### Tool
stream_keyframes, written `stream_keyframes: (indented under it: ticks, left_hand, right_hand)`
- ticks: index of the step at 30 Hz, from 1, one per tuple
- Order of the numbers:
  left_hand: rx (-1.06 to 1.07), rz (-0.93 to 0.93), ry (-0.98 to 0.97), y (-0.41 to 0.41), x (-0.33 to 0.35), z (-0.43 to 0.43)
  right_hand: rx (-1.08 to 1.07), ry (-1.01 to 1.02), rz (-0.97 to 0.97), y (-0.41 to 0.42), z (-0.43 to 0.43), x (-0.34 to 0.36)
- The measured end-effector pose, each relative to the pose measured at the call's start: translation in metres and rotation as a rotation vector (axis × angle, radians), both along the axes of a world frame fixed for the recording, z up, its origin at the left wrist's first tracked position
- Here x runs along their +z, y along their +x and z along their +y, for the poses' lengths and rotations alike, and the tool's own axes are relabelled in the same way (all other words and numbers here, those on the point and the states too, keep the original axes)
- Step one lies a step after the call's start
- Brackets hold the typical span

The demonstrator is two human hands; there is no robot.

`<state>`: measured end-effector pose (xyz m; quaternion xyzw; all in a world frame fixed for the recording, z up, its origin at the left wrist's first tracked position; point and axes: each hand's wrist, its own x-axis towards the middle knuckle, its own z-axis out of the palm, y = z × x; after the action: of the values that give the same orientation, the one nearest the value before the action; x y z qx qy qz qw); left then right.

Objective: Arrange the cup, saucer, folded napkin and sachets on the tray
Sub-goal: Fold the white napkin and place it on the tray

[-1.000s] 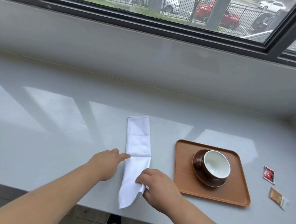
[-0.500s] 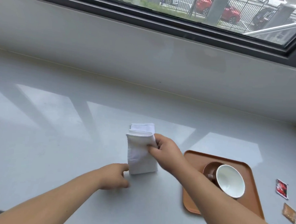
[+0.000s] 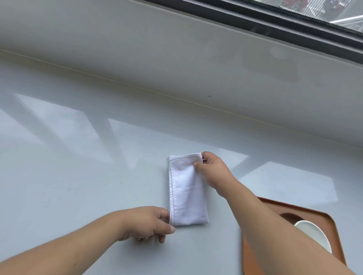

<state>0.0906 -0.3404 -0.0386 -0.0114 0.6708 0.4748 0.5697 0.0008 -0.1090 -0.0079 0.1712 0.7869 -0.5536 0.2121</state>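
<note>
The folded white napkin (image 3: pixel 187 190) lies flat on the grey desk (image 3: pixel 69 173), at 9 o'clock from the brown tray (image 3: pixel 331 227) and apart from it. The right hand (image 3: pixel 214 172) has its grip clamped on the napkin's corner at 1 o'clock; the left hand (image 3: pixel 148 223) pinches the corner at 7 o'clock. On the tray the white cup (image 3: pixel 314 233) sits on a dark saucer (image 3: pixel 289 217), partly hidden by the right forearm

1. The folded white napkin (image 3: pixel 187 190) lies flat on the grey counter (image 3: pixel 69 173), left of the tray (image 3: pixel 335 229).
2. The right hand (image 3: pixel 213 172) pinches the napkin's far right corner.
3. The left hand (image 3: pixel 148 223) pinches its near left corner.
4. The cup (image 3: pixel 312 233) sits on the tray.
</note>
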Motion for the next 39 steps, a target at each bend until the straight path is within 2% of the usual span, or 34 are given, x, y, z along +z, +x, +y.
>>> stream_keyframes:
  ticks: [8, 14, 16, 20, 24, 26, 29, 31, 35, 37, 39]
  left_hand:
    - [-0.02, 0.046, -0.048, -0.002, 0.001, 0.007]
    - [-0.018, 0.163, -0.168, 0.006, 0.005, 0.012]
    - [-0.016, 0.234, -0.225, 0.01, 0.007, 0.014]
    - [-0.029, 0.509, -0.417, 0.018, 0.014, 0.018]
    - [0.046, 0.607, -0.479, 0.026, 0.021, 0.026]
    - [0.136, 0.594, -0.475, 0.033, 0.021, 0.031]
    - [0.385, 0.484, -0.434, 0.043, 0.023, 0.036]
    - [0.573, 0.404, -0.367, 0.05, 0.026, 0.036]
    - [0.799, 0.267, -0.233, 0.068, 0.033, 0.032]
    - [0.827, 0.186, -0.188, 0.076, 0.035, 0.031]
    - [0.834, 0.127, -0.155, 0.081, 0.038, 0.029]
  right_hand:
    - [0.086, 0.385, 0.107, -0.012, -0.001, -0.022]
    - [0.154, 0.732, 0.172, -0.003, 0.0, -0.026]
    - [0.14, 0.765, 0.157, 0.006, 0.005, -0.024]
    - [0.173, 0.792, 0.051, 0.044, 0.014, -0.017]
    - [0.259, 0.743, -0.071, 0.094, 0.017, -0.014]
    - [0.201, 0.558, -0.117, 0.116, 0.013, -0.013]
    - [0.003, 0.145, -0.219, 0.14, 0.004, -0.008]
    - [-0.053, 0.057, -0.223, 0.15, 0.003, -0.004]
    - [0.021, 0.073, -0.059, 0.17, 0.004, 0.0]
    - [0.225, 0.232, 0.117, 0.183, 0.007, 0.003]
    - [0.508, 0.492, 0.342, 0.194, 0.012, -0.001]
